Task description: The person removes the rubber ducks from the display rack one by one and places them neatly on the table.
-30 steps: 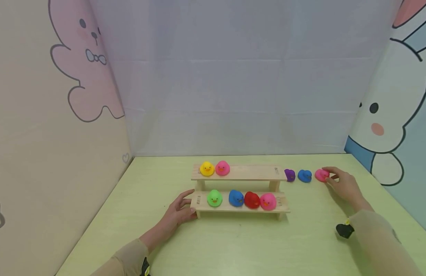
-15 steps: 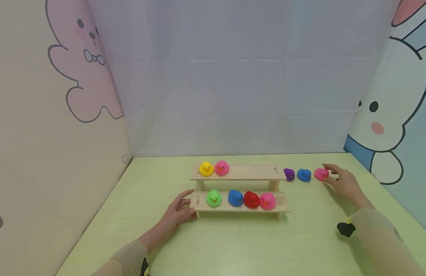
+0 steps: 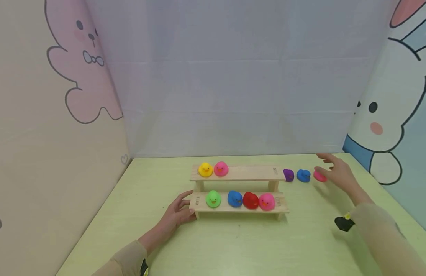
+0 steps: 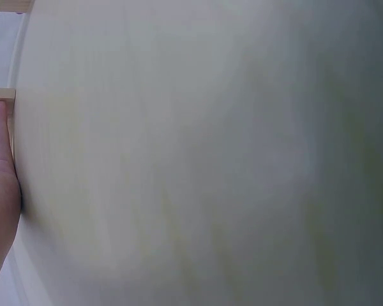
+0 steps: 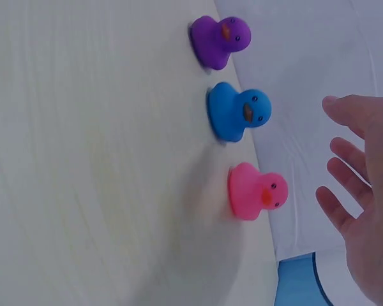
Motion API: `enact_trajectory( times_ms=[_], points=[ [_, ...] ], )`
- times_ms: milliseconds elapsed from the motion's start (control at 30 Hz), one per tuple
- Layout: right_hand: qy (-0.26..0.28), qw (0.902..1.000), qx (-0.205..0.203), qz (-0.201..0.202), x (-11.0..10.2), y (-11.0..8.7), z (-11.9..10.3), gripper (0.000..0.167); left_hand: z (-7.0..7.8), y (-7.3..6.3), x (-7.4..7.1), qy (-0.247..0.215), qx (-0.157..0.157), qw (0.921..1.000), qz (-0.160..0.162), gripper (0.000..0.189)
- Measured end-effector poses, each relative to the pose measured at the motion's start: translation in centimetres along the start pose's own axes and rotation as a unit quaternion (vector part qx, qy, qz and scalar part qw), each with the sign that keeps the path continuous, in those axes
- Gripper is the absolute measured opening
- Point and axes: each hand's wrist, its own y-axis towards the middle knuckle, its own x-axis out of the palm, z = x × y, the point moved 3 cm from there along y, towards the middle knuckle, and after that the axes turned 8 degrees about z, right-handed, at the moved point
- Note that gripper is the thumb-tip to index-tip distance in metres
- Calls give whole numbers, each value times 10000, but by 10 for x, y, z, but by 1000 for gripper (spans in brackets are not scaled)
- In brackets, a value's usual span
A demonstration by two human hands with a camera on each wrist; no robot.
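A two-tier wooden stand [image 3: 238, 207] carries rubber ducks in the head view. Yellow [image 3: 205, 170] and pink [image 3: 221, 169] ducks sit on its upper board, and green [image 3: 213, 199], blue [image 3: 235, 199], red [image 3: 251, 200] and pink [image 3: 267, 202] ones on the lower. My left hand [image 3: 175, 215] holds the left end of the lower board, thumb at the front corner. My right hand [image 3: 340, 176] hovers with fingers spread, clear of the pink duck [image 5: 255, 192] below it. That duck stands upright on the table beside a blue duck [image 5: 233, 113] and a purple duck [image 5: 217, 41].
The pale green table [image 3: 233, 245] reaches back to a light cloth wall [image 3: 213, 76]. Side panels show a cartoon bear [image 3: 85, 65] on the left and a cartoon rabbit [image 3: 382, 107] on the right.
My right hand has let go of the rightmost pink duck, lifted and spread its fingers, leaving the duck at the end of the row. The left hand has stayed at the stand.
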Motion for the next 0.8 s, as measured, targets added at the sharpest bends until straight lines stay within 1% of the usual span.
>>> enact_trajectory(
  times_ms=[100,200,333,500,633,800],
  points=[
    [109,9998,62,125,2,5,-14,57,-1,0,0,-10,-2,10000,-8,64],
    [257,9993,77,265,4,10,-32,55,-1,0,0,-42,12,10000,-20,64],
    [604,9971,-94,462,6,16,-61,52,-2,1,0,-28,53,10000,-27,64],
    [1100,9914,-300,641,13,22,-92,49,-2,1,0,6,76,10000,-27,64],
    [1478,9858,-447,665,22,25,-114,48,-1,0,0,-3,75,10000,-10,64],
    [1959,9772,-586,567,34,26,-142,49,-1,0,0,-36,73,9999,-63,64]
  ],
)
